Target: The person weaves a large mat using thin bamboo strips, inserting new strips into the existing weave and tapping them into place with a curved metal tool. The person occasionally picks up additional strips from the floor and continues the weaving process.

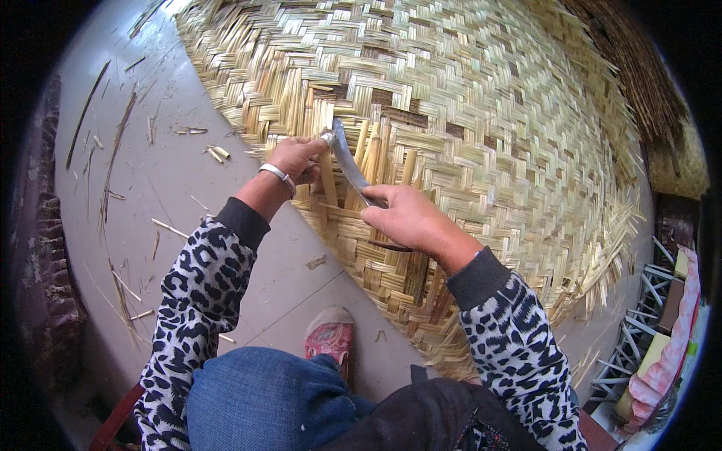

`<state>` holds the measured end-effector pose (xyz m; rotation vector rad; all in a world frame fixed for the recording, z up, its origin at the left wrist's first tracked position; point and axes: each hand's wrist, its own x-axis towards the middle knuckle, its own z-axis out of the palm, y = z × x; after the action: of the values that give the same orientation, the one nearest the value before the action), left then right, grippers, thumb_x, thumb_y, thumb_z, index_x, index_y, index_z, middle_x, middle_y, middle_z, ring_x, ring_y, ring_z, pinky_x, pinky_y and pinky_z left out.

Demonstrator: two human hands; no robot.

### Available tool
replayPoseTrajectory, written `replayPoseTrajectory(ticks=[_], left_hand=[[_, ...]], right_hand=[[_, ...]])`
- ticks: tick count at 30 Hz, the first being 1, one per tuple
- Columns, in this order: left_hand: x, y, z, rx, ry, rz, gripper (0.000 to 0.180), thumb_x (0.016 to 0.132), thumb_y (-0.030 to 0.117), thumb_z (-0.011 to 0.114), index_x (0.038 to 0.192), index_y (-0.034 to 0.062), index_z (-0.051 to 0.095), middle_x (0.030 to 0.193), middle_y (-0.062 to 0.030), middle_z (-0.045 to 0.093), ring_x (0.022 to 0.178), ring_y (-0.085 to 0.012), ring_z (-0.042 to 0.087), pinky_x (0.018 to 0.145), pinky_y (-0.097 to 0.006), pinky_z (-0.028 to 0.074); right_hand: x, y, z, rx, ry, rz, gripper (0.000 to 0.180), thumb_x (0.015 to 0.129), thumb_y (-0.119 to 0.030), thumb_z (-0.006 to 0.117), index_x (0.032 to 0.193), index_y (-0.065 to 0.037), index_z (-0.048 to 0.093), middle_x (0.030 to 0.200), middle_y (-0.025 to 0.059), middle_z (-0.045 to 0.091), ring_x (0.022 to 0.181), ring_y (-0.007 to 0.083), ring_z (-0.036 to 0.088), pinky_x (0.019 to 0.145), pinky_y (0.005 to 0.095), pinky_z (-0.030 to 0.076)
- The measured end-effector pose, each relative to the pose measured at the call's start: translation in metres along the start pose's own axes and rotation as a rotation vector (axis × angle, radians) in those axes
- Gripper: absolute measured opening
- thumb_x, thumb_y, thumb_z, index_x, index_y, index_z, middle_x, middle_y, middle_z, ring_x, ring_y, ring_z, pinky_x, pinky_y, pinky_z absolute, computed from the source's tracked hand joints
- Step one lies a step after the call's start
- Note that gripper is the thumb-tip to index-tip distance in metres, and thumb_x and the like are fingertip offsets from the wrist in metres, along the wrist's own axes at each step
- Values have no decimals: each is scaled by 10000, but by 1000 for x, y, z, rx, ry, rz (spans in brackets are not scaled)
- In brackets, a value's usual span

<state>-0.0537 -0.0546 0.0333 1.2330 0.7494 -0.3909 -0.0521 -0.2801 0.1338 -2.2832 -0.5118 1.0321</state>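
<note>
A large woven mat point(511, 158) of pale reed strips spreads over the floor in front of me. At its left edge my left hand point(295, 159) is closed, thumb and fingers pinching a flat reed strip point(328, 179); something whitish covers a fingertip. My right hand point(412, 216) grips a sickle point(347, 159) with a curved grey metal blade. The tip of the blade lies beside my left fingertips, against the strips. A dark end of the tool shows below my right hand, and the rest of its handle is hidden in the palm.
Loose stalks point(120, 143) and cut bits point(218, 153) litter the pale tiled floor point(180, 180) on the left. A dark bundle of stalks point(639, 60) lies at the far right. Below it stands a metal-framed rack point(639, 323) with pink cloth. My shoe point(329, 334) is near the mat's edge.
</note>
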Motion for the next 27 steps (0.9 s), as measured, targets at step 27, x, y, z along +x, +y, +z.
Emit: replayPoseTrajectory(ticks=[27], left_hand=[[20, -23, -2, 1301, 304, 506, 386, 849, 516, 671, 959, 150, 722, 919, -146, 724, 855, -340, 695, 742, -448, 541]], right_hand=[[0, -10, 18, -531, 66, 55, 303, 853, -213, 552, 1058, -15, 654, 847, 223, 709, 803, 373, 711, 746, 479, 565]])
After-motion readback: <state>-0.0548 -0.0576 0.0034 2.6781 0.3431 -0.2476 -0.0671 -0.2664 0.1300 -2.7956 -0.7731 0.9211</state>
